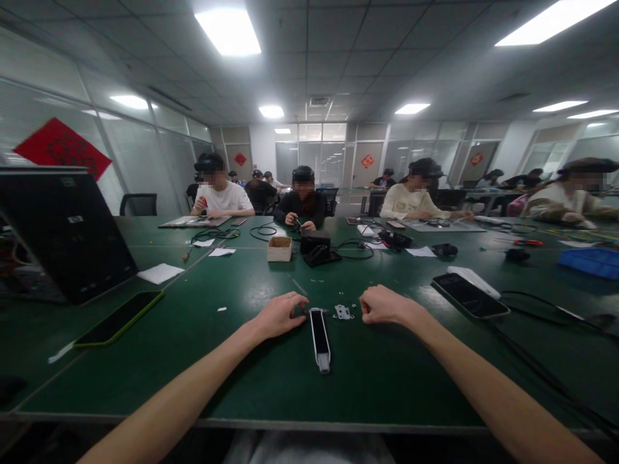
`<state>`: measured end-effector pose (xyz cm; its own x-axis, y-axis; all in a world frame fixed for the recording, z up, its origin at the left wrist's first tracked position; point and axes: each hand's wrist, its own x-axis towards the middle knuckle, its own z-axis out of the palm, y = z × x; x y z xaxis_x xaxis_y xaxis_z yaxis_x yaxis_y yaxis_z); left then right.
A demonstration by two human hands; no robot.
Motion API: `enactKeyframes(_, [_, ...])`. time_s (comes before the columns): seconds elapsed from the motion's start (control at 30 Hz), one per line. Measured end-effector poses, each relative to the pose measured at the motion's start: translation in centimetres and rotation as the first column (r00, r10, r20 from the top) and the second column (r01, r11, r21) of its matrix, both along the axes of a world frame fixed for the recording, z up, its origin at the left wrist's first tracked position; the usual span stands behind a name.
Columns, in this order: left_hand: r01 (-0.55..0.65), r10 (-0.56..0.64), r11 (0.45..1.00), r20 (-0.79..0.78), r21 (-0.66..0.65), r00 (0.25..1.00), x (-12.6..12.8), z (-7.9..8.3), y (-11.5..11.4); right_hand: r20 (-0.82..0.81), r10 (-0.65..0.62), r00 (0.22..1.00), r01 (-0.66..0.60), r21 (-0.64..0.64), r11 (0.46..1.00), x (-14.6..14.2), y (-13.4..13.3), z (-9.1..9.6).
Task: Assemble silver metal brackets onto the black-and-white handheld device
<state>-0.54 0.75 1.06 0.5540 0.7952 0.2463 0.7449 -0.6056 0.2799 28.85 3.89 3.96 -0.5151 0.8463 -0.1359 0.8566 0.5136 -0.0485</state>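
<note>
On the green table in front of me lies a long narrow device [320,341] with a black strip in a pale frame. My left hand [280,316] rests beside its far end with curled fingers; what they hold, if anything, is too small to tell. A flat silver-grey metal plate [343,312] with cutouts lies just right of the device, with several tiny pieces around it. Right of these pieces my right hand [384,305] is closed with the fingers tucked under, and its contents are hidden.
A phone with a green edge [120,318] lies to the left near a black computer case [62,232]. Farther off stand a small cardboard box [279,249] and a black device [316,248]. Another phone [469,295] and cables lie right. Several people sit across the table.
</note>
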Motion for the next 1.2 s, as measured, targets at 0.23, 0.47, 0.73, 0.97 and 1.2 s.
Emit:
enactKeyframes(0.23, [0.004,-0.003,1.000,-0.042,0.012,0.999,-0.2,0.3,0.0,0.109,0.008,0.994,-0.022,0.125,0.992,-1.2,-0.6,-0.1])
enactKeyframes(0.47, [-0.002,0.005,0.999,-0.066,0.053,0.998,-0.4,0.0,0.3,0.140,0.072,0.987,-0.108,0.270,0.957,-1.5,-0.7,-0.1])
enactKeyframes(0.73, [-0.065,0.065,0.997,-0.017,0.034,0.998,0.2,-0.5,0.3,-0.060,0.260,0.964,-0.220,0.371,0.902,-3.4,-1.5,-1.2])
enactKeyframes(0.97, [-0.053,0.052,0.998,0.036,0.033,0.998,0.4,-1.4,0.7,-0.114,0.352,0.929,-0.292,0.358,0.887,-4.5,-2.1,-2.0])
enactKeyframes(1.2, [-0.056,0.054,0.998,0.063,0.036,0.997,0.4,-1.8,0.9,-0.108,0.389,0.915,-0.328,0.362,0.872,-5.0,-1.9,-3.0])
